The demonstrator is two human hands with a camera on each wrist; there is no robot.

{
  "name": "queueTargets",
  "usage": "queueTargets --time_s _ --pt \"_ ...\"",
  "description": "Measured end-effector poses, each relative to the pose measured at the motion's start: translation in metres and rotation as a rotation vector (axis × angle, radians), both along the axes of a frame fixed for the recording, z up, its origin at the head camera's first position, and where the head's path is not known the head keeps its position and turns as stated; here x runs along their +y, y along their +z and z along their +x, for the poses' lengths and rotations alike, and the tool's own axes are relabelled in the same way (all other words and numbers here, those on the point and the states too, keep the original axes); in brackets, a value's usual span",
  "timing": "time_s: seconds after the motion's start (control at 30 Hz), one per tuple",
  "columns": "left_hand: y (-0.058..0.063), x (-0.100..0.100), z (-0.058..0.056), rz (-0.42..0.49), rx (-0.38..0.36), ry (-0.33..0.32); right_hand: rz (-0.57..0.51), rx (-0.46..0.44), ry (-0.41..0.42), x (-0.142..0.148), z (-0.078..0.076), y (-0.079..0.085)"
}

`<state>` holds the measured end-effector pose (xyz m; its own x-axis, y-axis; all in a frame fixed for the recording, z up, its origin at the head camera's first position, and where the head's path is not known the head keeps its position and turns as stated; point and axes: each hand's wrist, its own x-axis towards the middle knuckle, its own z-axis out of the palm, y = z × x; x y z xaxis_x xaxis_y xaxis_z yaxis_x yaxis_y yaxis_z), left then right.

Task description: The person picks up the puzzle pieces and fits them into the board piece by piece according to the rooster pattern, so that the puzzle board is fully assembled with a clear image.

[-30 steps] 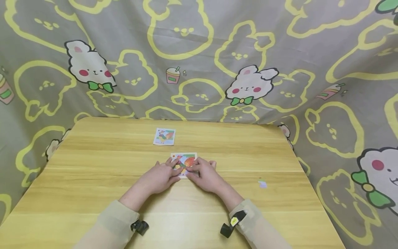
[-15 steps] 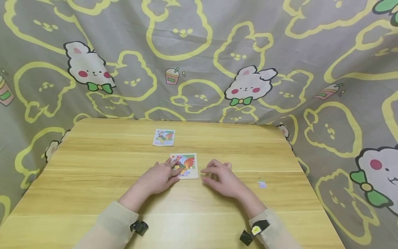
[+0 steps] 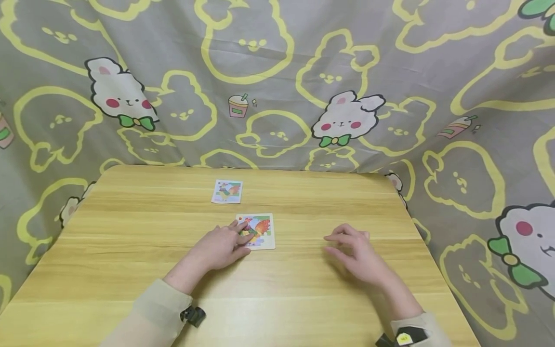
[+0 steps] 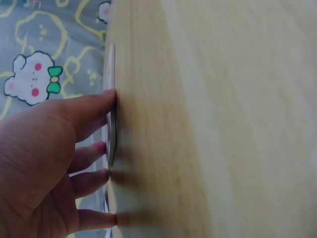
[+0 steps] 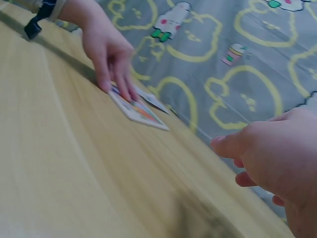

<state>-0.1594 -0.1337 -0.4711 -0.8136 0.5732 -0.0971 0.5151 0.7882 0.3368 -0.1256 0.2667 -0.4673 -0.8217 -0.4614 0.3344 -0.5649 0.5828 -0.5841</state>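
A square jigsaw puzzle (image 3: 264,226) with a rooster picture lies flat on the table, with a pale bare patch at its lower right. My left hand (image 3: 220,248) rests on its left part, fingers stretched over the picture; in the left wrist view the thumb (image 4: 101,101) touches the board's edge. My right hand (image 3: 357,253) is to the right of the puzzle, apart from it, fingers loosely bent. Nothing shows between its thumb and fingers in the right wrist view, where the hand (image 5: 277,153) hangs over the table. No loose piece shows; the right hand covers that spot.
Behind the puzzle lies a small card (image 3: 227,192) with a similar rooster picture. The wooden table (image 3: 277,308) ends at a grey curtain (image 3: 277,58) with a cartoon print, which hangs along its back and sides.
My right hand has left the puzzle and moved to the right, over the place where a small pale purple piece lay. My left hand has stayed on the puzzle.
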Motion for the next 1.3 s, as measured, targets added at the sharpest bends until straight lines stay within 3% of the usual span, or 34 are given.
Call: queueTargets --time_s 0.27,0.47,0.63,0.77,0.93,1.13,1.3 --pt "0.001 0.003 -0.001 0.022 -0.004 0.018 -0.006 -0.011 -0.063 0.05 0.012 -0.002" --pt "-0.001 0.007 -0.001 0.034 0.006 0.037 0.064 0.011 -0.179 0.084 0.024 -0.011" --pt "-0.002 0.008 -0.001 0.039 0.034 0.046 0.116 -0.048 -0.287 0.103 0.032 -0.019" --pt "-0.003 0.007 -0.002 0.058 0.052 0.048 0.139 -0.108 -0.326 0.108 0.035 -0.026" --pt "-0.003 0.005 -0.003 0.054 0.055 0.052 0.139 -0.122 -0.334 0.102 0.03 -0.033" --pt "-0.002 0.007 -0.002 0.023 0.09 0.02 0.08 -0.132 -0.281 0.097 0.026 -0.036" --pt "-0.002 0.006 0.0 0.006 0.079 0.041 0.07 -0.136 -0.263 0.093 0.024 -0.034"
